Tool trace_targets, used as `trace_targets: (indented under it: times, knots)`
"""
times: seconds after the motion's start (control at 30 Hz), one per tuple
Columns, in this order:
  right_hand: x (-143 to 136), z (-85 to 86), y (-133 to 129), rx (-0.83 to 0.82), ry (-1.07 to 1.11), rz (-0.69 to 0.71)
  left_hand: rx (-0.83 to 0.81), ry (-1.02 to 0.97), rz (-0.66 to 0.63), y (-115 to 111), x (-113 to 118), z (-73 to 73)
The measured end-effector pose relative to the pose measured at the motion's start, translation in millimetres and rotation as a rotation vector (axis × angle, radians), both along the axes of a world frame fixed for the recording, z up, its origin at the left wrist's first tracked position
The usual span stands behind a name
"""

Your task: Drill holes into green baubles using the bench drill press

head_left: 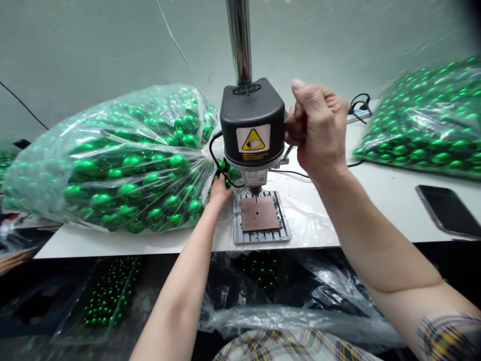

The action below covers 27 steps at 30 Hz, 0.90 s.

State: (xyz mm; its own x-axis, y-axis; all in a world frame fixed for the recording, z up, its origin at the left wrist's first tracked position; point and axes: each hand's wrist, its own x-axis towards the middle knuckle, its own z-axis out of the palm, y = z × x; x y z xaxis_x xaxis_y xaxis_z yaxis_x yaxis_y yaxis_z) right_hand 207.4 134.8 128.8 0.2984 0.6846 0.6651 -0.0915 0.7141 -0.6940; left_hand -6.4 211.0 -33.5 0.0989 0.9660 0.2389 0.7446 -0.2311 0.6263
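Note:
My right hand (321,123) is closed in a fist at the side of a small black bench drill press (252,120), around its feed handle, which is mostly hidden by the fingers. Below the drill head, a thin bit points down at a brown square board (259,213) with a dark hole in it. That board lies on a grey slotted base plate (237,233) scattered with dark chips. My left hand (221,190) reaches to the gathered mouth of a clear plastic bag (124,160) full of shiny green balls. Its fingertips are at several green balls (230,170) and partly hidden.
Another bag of green balls (424,120) lies at the right on the white table (319,228). A phone (449,210) rests near the front edge. Below the table are a clear bin (108,296) of green balls and plastic sheeting (296,321). Another person's hand (15,260) shows at far left.

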Motion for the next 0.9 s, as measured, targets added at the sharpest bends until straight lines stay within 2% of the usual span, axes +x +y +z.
trace_targets:
  times: [0.1,0.17,0.3,0.37,0.43,0.53,0.63,0.73,0.9]
  knots:
    - [-2,1.5,-2,-0.011,0.026,-0.009,0.063,-0.091,0.039,-28,-7,13.1]
    - [-3,1.8,-3,-0.010,0.036,-0.012,0.029,-0.289,0.029,-53,-13,20.9]
    - [0,0.3,0,0.005,0.002,-0.005,-0.224,-0.794,-0.050,-99,-23,25.7]
    - [2,-0.8,2,0.016,-0.031,0.008,-0.378,-0.980,-0.110,-112,-24,22.8]
    - [5,-1.9,5,0.018,-0.054,0.015,-0.481,-1.074,-0.154,-118,-22,17.3]
    - [8,-3.1,8,0.022,-0.092,0.015,-0.467,-1.062,-0.141,-119,-14,5.5]
    - [7,-2.8,7,0.006,-0.118,0.015,-0.325,-0.898,-0.089,-116,-5,-8.0]
    - [4,-0.4,3,-0.008,-0.054,0.022,-0.230,-0.735,-0.054,-113,3,-18.2]
    - [-2,3.8,-2,-0.009,0.037,0.023,-0.190,-0.559,-0.151,-113,15,-21.2]
